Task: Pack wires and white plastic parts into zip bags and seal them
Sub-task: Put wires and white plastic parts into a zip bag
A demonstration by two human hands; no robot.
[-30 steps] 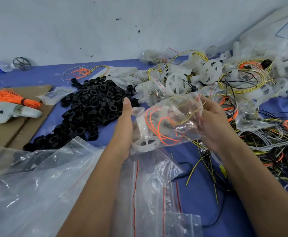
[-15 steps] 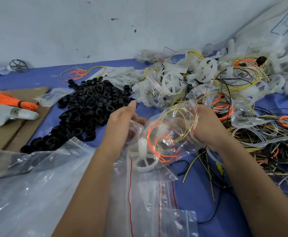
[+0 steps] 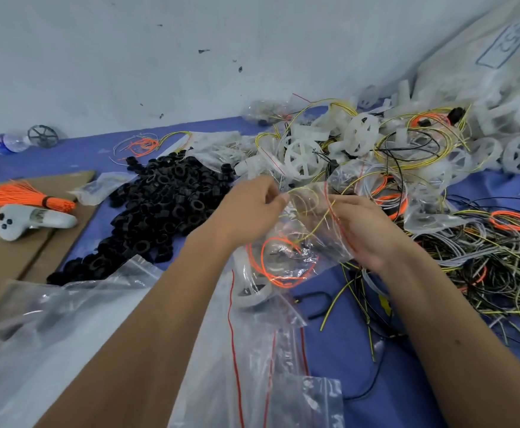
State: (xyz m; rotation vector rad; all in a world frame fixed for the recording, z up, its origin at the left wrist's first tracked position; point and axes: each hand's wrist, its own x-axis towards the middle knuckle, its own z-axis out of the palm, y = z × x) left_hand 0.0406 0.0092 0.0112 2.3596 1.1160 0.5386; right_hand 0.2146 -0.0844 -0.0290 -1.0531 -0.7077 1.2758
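Note:
A clear zip bag (image 3: pixel 301 242) hangs between both hands over the blue table. Inside it lie a coil of orange wire (image 3: pixel 278 264), a yellow wire and a white plastic wheel (image 3: pixel 252 296) at the bottom. My left hand (image 3: pixel 249 208) pinches the bag's top edge at its left end. My right hand (image 3: pixel 369 233) grips the same red-lined top edge at the right. Loose white plastic wheels (image 3: pixel 305 157) and tangled wires (image 3: pixel 499 257) lie behind and to the right.
A heap of black rings (image 3: pixel 163 205) covers the table to the left. Empty zip bags (image 3: pixel 268 366) and a big clear bag (image 3: pixel 52 335) lie near me. On cardboard (image 3: pixel 8 273) at far left rest an orange wire bundle (image 3: pixel 21 196) and a white controller (image 3: pixel 30 222).
The bag has turned so its mouth faces up and the wheel has sunk to the bottom. My left hand moved from the bag's side up to pinch its top edge.

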